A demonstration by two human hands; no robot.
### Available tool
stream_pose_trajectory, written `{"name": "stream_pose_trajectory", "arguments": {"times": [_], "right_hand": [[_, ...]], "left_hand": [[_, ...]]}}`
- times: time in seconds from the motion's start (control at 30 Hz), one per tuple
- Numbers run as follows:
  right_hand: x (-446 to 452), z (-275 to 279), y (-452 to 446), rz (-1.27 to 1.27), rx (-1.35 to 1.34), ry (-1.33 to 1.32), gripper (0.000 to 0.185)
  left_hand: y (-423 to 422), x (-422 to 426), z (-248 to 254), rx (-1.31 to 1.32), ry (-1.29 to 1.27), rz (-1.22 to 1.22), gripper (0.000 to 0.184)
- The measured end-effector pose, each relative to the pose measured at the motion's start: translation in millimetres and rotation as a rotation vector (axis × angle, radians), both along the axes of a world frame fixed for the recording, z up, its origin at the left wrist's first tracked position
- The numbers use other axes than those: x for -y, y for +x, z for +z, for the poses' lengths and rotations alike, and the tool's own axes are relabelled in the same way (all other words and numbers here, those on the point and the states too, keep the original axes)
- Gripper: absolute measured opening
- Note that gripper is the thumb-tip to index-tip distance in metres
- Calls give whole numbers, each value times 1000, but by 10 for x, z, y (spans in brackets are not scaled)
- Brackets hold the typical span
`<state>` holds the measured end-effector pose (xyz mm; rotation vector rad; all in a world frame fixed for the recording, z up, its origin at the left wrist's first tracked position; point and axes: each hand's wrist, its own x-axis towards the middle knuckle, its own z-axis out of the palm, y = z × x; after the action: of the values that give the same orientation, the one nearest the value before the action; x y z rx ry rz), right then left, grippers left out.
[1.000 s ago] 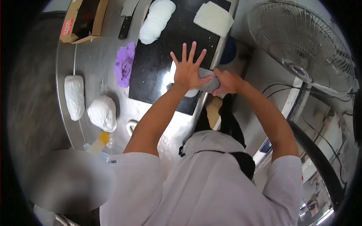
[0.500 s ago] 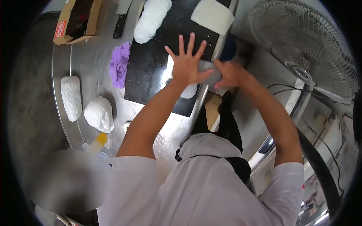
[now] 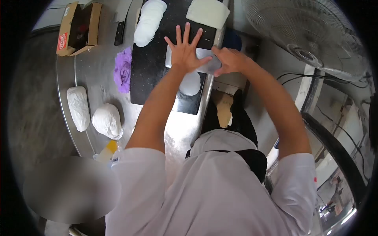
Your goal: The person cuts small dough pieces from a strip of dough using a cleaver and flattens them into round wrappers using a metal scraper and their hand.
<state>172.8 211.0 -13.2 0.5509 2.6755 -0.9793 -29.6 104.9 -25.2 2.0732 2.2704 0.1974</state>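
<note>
My left hand (image 3: 184, 55) lies with fingers spread over a broad, flat metal blade (image 3: 204, 55) on the black board (image 3: 151, 65). At the board's right edge, my right hand (image 3: 230, 61) is closed round the blade's right end; its handle is hidden. Just below the blade, a thin round white dough wrapper (image 3: 190, 83) rests on the board. Farther up lies an overlapping row of round white wrappers (image 3: 149, 24). A folded off-white cloth (image 3: 208, 13) sits at the board's upper right.
Left of the board are a crumpled purple cloth (image 3: 123, 70), a black-handled knife (image 3: 119, 33), an open cardboard box (image 3: 63, 39) and two white plastic-wrapped lumps (image 3: 78, 108). A yellow-and-clear container (image 3: 107, 151) stands lower left. A large fan (image 3: 305, 39) stands at right.
Both hands and the blade have moved slightly away from me across the board. The round wrapper, partly covered before, now shows more fully. The whole view has shifted a little.
</note>
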Motion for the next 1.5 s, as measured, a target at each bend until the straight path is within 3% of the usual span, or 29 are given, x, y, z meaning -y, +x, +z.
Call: {"name": "stream_pose_trajectory", "arguments": {"times": [0.03, 0.2, 0.3, 0.37, 0.47, 0.5, 0.63, 0.8, 0.93, 1.07, 1.13, 1.2, 1.23, 1.27, 1.33, 1.37, 1.4, 1.43, 1.5], "right_hand": [[46, 194, -86, -52, 142, -82, 90], [449, 17, 152, -54, 104, -206, 87], [368, 31, 180, -106, 154, -253, 86], [155, 37, 112, -123, -15, -129, 87], [162, -14, -17, -237, 87, -208, 87], [315, -174, 49, -214, -109, -82, 87], [787, 11, 256, -110, -7, -253, 88], [667, -48, 9, -238, -36, -200, 87], [521, 67, -126, -246, -8, -169, 84], [873, -247, 167, -201, -28, -126, 95], [700, -65, 52, -195, 7, -149, 102], [409, -51, -71, -230, -19, -209, 98], [338, -25, -147, -244, -68, -99, 90], [204, 5, -245, -254, -121, 24, 82], [-82, 33, -453, -318, -145, 93, 71], [-89, 36, -480, -409, -152, 127, 61], [-44, 41, -449, -396, -152, 129, 61], [41, 13, -369, -492, -159, -13, 62], [222, -446, -77, -413, -329, -161, 68]], "left_hand": [[-33, -39, -8, -12, -23, -34, 109], [140, 414, -67, 112, -47, -89, 108], [127, 200, -22, 80, -29, -91, 109], [65, 27, -72, 64, 61, -80, 109], [-171, -230, -161, 108, 126, -241, 112], [-166, -126, -140, 94, 71, -260, 113], [37, 593, -33, 147, -74, -251, 115], [-221, 161, 10, 115, 62, -328, 110], [-340, -39, -14, 102, 48, -360, 113], [-113, 296, -23, 119, -96, -359, 117], [-189, 153, 0, 104, -5, -344, 117], [-315, -36, 27, 79, 157, -288, 118], [-413, -117, 115, 77, 248, -273, 109], [-348, -252, 676, 7, -199, -167, 111], [-495, -204, 215, -9, 164, -76, 117], [-546, -86, 33, 91, 413, -98, 98], [-599, 69, 25, 90, 416, -86, 98], [-636, 277, 73, 104, 238, -319, 93], [-599, 605, 259, 111, -41, -655, 88]]}}
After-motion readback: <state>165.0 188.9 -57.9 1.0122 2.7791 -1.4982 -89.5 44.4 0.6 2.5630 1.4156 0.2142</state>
